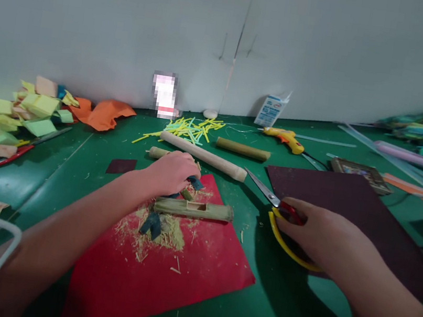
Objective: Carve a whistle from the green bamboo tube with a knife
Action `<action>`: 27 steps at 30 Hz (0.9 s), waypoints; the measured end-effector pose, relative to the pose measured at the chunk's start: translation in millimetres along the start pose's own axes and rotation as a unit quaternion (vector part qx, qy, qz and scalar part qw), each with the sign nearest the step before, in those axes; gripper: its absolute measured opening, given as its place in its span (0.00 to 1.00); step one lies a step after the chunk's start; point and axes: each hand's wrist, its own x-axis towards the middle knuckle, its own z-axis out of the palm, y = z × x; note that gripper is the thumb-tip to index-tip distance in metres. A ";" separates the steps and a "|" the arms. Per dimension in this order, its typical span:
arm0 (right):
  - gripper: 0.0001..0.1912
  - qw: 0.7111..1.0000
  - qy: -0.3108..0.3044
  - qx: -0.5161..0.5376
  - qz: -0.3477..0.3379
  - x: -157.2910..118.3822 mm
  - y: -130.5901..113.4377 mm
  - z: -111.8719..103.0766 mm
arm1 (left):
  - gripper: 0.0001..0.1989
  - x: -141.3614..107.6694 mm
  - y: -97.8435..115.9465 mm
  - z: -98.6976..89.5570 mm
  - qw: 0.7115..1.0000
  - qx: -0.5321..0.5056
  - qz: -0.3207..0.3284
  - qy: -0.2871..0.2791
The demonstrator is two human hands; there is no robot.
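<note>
My right hand [307, 223] is closed round the red and yellow handles of a pair of scissors [270, 192], whose blades point up and left. My left hand [175, 173] reaches over a short bamboo piece [156, 152] and dark scraps behind the notched bamboo tube [211, 211]; its fingertips are largely hidden, so their grip cannot be made out. The notched tube lies across a red sheet [186, 276], with a rectangular opening facing up. Shavings [168, 234] and a dark blue scrap [151, 225] lie in front of it.
Behind are a pale stick [207, 157], a bamboo tube [242, 149], yellow strips [188, 128] and a yellow glue gun [285, 139]. Folded papers [6, 117] and red-handled scissors [11, 156] lie left, a dark sheet [333, 198] right. A white wire frame [9, 250] is at lower left.
</note>
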 end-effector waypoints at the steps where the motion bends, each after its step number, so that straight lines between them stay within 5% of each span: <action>1: 0.29 1.000 -0.003 -0.007 0.007 0.6 0.6 -0.1 | 0.12 3.2 0.8 0.4 1.000 0.009 -0.002 -0.011; 7: 0.30 0.998 -0.030 -0.041 0.041 -0.4 1.0 -3.7 | 0.11 7.8 4.2 0.2 0.998 0.053 -0.009 -0.042; 13: 0.28 0.998 -0.027 -0.049 0.038 -5.4 -4.9 -6.2 | 0.11 6.6 -0.2 3.7 0.999 0.034 -0.021 -0.006; 20: 0.26 0.998 -0.018 -0.060 0.012 -11.4 -5.1 -4.9 | 0.10 -14.1 9.1 -0.3 0.964 -0.086 -0.169 0.184; 23: 0.30 0.994 0.091 -0.055 -0.033 -19.6 -13.9 -7.9 | 0.09 -36.5 17.7 -6.9 0.929 -0.167 -0.237 0.232; 25: 0.30 0.978 0.167 -0.025 -0.124 -25.3 -26.6 -9.1 | 0.09 -53.5 22.9 -9.2 0.914 -0.194 -0.263 0.240; 27: 0.32 0.957 0.174 -0.008 -0.231 -29.2 -43.0 -7.8 | 0.09 -69.2 26.8 -8.9 0.913 -0.185 -0.273 0.240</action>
